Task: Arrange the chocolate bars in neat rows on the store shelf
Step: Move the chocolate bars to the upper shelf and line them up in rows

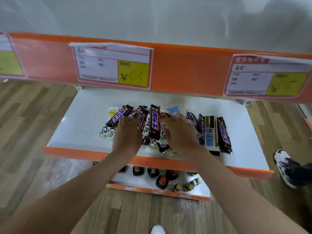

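A jumble of chocolate bars lies on the white store shelf [76,125]. Dark brown Snickers bars [155,122] and white Dove bars [106,131] overlap in the middle. Another Snickers bar [224,135] and a bar lying label-down [210,130] rest side by side at the right, roughly parallel. My left hand [126,135] lies flat on the pile's left part, fingers spread over the bars. My right hand [180,135] presses on the pile's middle-right, fingers curled over white and blue wrappers. Whether either hand grips a bar is hidden.
An upper shelf edge in orange [185,68] with price tags [113,65] overhangs the back. The shelf's orange front lip [152,162] runs below my wrists. Dark bottles [162,181] stand on the lower shelf. Another person's shoe [285,168] is on the wooden floor at right.
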`<state>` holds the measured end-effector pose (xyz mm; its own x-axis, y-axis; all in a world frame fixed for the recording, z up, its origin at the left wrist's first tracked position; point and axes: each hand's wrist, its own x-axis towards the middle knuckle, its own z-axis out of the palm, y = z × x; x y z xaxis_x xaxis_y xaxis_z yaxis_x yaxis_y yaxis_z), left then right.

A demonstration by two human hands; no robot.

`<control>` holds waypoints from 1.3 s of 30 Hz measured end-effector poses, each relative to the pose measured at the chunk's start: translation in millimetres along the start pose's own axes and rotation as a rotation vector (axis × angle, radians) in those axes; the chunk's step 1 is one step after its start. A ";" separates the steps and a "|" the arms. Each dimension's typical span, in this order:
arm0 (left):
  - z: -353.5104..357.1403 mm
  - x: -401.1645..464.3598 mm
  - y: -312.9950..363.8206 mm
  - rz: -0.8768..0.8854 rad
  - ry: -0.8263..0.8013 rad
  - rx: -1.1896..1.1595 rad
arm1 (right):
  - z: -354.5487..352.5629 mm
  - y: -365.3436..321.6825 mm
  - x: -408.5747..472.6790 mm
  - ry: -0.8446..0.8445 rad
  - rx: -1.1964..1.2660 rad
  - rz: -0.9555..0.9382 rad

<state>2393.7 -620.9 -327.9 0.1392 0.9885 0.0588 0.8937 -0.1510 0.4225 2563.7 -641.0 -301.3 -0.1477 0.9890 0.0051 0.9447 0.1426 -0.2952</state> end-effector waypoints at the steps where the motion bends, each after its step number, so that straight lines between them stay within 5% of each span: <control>1: 2.2 3.3 -2.1 -0.035 -0.006 0.005 | 0.7 -0.6 8.3 -0.039 -0.052 -0.014; 8: 15.7 16.9 -6.1 -0.074 -0.177 0.172 | 9.4 -2.7 49.1 -0.320 -0.359 -0.110; 18: 32.3 19.5 2.1 -0.088 -0.211 0.328 | 21.3 3.2 58.2 -0.254 -0.417 -0.218; 25: 21.4 22.5 -5.7 -0.080 -0.244 0.336 | 17.8 -3.8 43.1 -0.040 -0.548 -0.264; 30: 20.7 23.0 -7.7 -0.084 -0.263 0.385 | 18.4 -0.2 38.3 -0.187 -0.422 -0.250; 35: 13.9 22.3 -11.0 -0.199 -0.178 0.255 | 19.4 1.6 36.0 -0.160 -0.375 -0.212; 39: 18.0 20.5 -17.6 -0.146 -0.149 0.364 | 23.7 1.3 35.2 -0.146 -0.358 -0.187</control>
<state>2388.5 -598.1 -350.4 0.0360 0.9920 -0.1212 0.9973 -0.0279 0.0678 2552.8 -606.9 -324.1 -0.3416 0.9326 -0.1161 0.9360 0.3488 0.0481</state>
